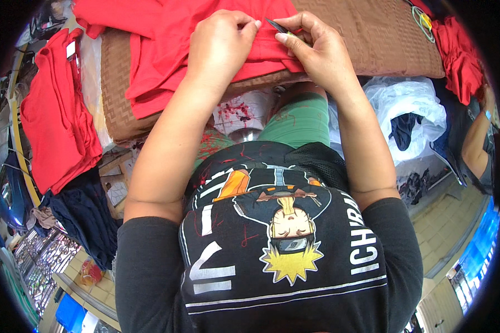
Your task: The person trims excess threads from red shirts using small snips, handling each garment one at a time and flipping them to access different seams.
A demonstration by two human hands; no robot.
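Observation:
A red garment [164, 53] lies spread over a brown patterned cloth cover [386, 39] in front of me. Over this garment, my left hand [222, 44] is closed, thumb and forefinger pinched together. Whatever sits between those fingertips is too small to make out. Just to its right, my right hand [322, 50] grips a small pair of thread snips [278, 26]. Their dark pointed blades aim toward the left fingertips, with a small gap between. The handle is mostly hidden by my fingers.
Folded red garments [55, 122] hang at the left above dark blue cloth [86, 216]. A clear plastic bag [428, 100] holding dark fabric stands at the right. Beyond it are another person's arm [476, 147] and bunched red cloth [455, 55]. Red thread scraps lie on my lap.

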